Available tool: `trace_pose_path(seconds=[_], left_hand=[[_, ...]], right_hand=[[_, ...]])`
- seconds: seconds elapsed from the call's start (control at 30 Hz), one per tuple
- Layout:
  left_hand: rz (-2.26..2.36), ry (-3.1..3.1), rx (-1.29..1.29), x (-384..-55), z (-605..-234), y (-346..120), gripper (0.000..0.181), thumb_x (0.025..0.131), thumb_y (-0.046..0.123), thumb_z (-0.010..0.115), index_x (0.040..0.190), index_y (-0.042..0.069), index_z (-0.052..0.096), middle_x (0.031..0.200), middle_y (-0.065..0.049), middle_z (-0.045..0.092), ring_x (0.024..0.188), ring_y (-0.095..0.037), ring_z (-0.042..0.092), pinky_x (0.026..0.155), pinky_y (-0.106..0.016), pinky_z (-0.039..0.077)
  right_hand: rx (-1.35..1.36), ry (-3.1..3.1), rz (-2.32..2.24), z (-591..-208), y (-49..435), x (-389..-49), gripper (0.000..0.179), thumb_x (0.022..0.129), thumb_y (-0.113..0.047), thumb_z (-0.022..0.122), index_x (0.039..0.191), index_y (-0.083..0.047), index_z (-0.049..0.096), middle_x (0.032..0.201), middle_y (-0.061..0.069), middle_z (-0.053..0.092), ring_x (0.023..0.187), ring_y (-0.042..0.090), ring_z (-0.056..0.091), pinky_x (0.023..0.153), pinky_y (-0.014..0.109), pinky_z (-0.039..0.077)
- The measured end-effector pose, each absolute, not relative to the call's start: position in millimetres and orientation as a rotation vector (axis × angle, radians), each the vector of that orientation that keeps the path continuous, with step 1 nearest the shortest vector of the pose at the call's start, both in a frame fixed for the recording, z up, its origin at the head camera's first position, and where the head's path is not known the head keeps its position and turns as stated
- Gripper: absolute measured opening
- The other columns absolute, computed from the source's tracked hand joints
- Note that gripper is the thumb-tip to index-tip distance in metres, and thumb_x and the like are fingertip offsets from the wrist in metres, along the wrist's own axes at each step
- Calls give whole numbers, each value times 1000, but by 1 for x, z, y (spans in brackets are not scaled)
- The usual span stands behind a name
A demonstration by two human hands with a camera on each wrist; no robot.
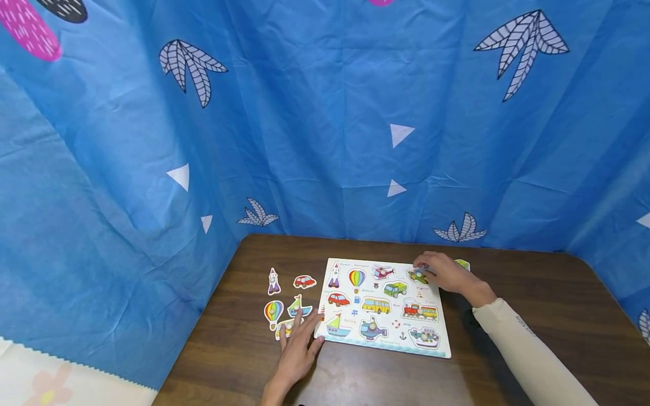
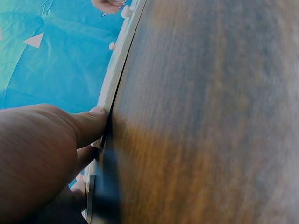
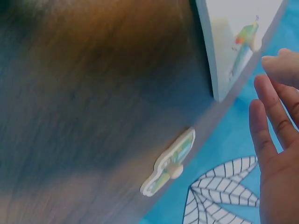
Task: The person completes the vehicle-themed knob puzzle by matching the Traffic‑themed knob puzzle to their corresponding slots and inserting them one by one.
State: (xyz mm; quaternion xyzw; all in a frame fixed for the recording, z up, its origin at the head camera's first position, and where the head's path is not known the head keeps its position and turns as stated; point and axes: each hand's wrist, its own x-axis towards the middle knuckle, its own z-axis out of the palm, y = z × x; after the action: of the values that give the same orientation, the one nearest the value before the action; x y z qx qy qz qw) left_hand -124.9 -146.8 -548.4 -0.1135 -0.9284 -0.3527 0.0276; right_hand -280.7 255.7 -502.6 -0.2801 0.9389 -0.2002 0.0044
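Nearest, at eight o'clock from the puzzle board (image 1: 354, 331), the left hand (image 1: 297, 352) is laid loosely spread against the corner; the board is best steadied there. Farther, towards two o'clock, the plane piece (image 1: 416, 276) appears pinched by the right hand (image 1: 447, 273); it should be held level, squared to its outline.

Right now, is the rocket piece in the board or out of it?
Out: in the head view, the rocket piece lies on the table, left of the board and apart from it.
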Motion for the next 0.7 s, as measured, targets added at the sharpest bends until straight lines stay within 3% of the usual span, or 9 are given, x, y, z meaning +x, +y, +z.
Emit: trace_pose_path(seconds=[0.23,0.47,0.7], left_hand=[[-1076,-2856,-359,-125,-548,-146,45,95,17,65,139,15,58,151,-10,51,148,-48,26,106,-77,5],[-1082,-2874,-348,-125,-548,-146,46,95,18,65,140,16,57,152,-10,51,149,-47,25,107,-76,4],[-1102,-2884,-348,-125,-548,-147,45,96,19,64,140,16,57,153,-9,50,150,-46,23,107,-76,3]], right_hand=[[-802,3018,-640,-501,272,-277,22,88,5,69,107,-6,71,100,7,68,89,20,61,81,45,55],[-756,3064,-539,-506,294,-272,24,85,7,70,104,-8,70,103,8,66,100,30,59,86,52,51],[-678,3108,-447,-511,313,-274,22,84,7,70,100,-9,71,105,11,64,98,31,57,82,50,52]])
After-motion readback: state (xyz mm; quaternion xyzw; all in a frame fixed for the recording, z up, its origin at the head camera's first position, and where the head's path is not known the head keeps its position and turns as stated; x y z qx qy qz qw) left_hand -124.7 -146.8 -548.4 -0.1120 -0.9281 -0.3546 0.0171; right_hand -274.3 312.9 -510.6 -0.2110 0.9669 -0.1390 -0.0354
